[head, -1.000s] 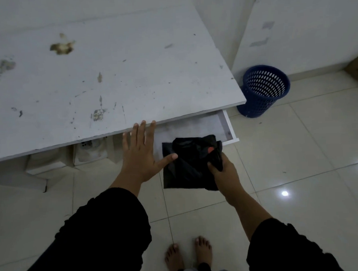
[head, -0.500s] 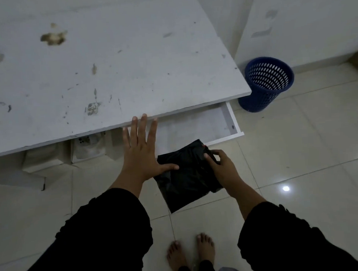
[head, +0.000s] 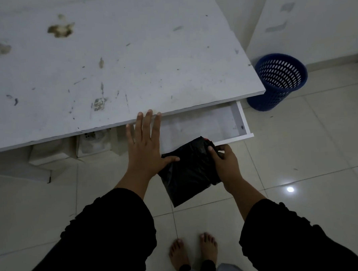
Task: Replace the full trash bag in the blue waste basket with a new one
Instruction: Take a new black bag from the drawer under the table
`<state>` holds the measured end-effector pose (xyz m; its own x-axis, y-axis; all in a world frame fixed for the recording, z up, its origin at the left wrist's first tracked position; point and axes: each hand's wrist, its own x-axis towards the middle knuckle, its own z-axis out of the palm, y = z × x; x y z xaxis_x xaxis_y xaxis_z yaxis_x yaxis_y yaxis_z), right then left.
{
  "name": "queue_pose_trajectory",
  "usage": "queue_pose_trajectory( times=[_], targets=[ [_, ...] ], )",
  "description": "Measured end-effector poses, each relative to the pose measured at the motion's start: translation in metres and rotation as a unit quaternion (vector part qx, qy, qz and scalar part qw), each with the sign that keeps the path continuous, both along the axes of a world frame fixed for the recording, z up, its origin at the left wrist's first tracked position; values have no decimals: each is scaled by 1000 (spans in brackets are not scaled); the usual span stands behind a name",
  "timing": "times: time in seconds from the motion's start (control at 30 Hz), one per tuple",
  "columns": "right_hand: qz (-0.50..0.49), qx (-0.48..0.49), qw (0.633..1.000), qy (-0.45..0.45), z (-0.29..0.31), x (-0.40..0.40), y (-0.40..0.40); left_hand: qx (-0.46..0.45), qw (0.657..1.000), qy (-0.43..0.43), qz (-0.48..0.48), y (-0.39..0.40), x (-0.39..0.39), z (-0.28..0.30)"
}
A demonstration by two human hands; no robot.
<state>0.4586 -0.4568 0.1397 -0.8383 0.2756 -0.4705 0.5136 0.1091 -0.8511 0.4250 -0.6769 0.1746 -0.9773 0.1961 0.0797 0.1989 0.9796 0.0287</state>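
My right hand (head: 225,164) grips a folded black trash bag (head: 188,174) by its upper right edge, just in front of the open white drawer (head: 242,119). The bag hangs over the floor, one corner pointing down. My left hand (head: 146,145) is flat with straight fingers, its fingertips at the desk's front edge and its thumb touching the bag's left side. The blue waste basket (head: 279,82) stands on the floor at the right, beyond the desk corner; its perforated inside shows no bag.
A worn white desk (head: 108,66) fills the upper left. Beneath it sit white boxes (head: 50,154). White walls meet in a corner behind the basket. Pale floor tiles (head: 299,149) spread to the right, and my bare feet (head: 192,252) stand below the bag.
The bag has come out of the drawer toward me and partly unfolded downward. My left hand's fingertips have reached the desk edge. The view has shifted slightly.
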Motion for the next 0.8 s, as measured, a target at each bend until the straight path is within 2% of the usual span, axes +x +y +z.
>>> queue_pose_trajectory(
  times=[0.3,0.47,0.8],
  targets=[
    [-21,-15,999,41,6,-7,-10,-3,999,47,-17,-9,-9,1],
    [0,1,995,98,19,-43,-17,50,994,82,61,-11,-31,5],
    [57,-1,989,133,20,-76,-14,11,992,85,93,-8,-61,4]
  ],
)
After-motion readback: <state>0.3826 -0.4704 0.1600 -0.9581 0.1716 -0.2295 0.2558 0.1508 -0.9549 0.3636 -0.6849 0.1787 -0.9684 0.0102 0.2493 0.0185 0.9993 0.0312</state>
